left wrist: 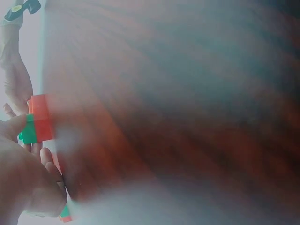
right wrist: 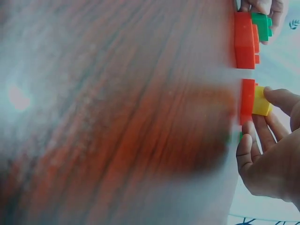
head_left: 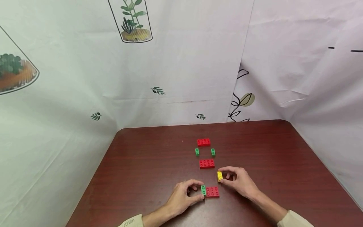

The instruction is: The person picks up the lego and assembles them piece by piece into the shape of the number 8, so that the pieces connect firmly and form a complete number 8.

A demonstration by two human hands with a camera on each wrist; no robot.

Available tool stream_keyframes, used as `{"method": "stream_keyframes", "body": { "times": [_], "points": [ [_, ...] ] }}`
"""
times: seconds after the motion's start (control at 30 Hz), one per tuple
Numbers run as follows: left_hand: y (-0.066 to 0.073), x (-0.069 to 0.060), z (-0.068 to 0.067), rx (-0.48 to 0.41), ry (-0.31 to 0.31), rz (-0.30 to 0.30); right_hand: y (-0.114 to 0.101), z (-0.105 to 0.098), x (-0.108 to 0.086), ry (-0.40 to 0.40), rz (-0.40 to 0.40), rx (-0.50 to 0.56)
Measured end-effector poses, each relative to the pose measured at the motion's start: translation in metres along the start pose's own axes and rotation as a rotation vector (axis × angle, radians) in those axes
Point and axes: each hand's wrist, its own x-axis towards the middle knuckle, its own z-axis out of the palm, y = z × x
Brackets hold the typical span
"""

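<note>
My left hand (head_left: 181, 197) pinches a small green two-stud brick (head_left: 203, 190) between thumb and fingers. That green brick sits at the left end of the nearest red brick (head_left: 212, 192), and in the right wrist view it stands higher than the red one. In my right hand (head_left: 239, 181), thumb and fingertips pinch a yellow two-stud brick (head_left: 220, 176). The yellow brick (right wrist: 261, 101) appears above the table, apart from the nearest red brick and to its upper right in the head view. In the left wrist view, the left hand (left wrist: 30, 180) partly hides other bricks.
Farther back on the brown table (head_left: 141, 170) lie a red brick (head_left: 207, 164), two small green bricks, one left (head_left: 197, 152) and one right (head_left: 213, 152), and another red brick (head_left: 204, 142). Printed white sheets (head_left: 181, 63) hang around the table's back and sides.
</note>
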Motion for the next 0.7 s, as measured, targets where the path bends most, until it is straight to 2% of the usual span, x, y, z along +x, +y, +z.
{"method": "stream_keyframes", "body": {
  "times": [0.43,0.7],
  "points": [
    [-0.001,0.0,0.001,-0.017,-0.013,-0.009,-0.007,-0.004,-0.005,0.002,-0.026,-0.042],
    [-0.002,0.001,0.001,-0.007,-0.008,0.008,-0.011,-0.004,-0.01,-0.021,-0.024,-0.034]
  ]
}}
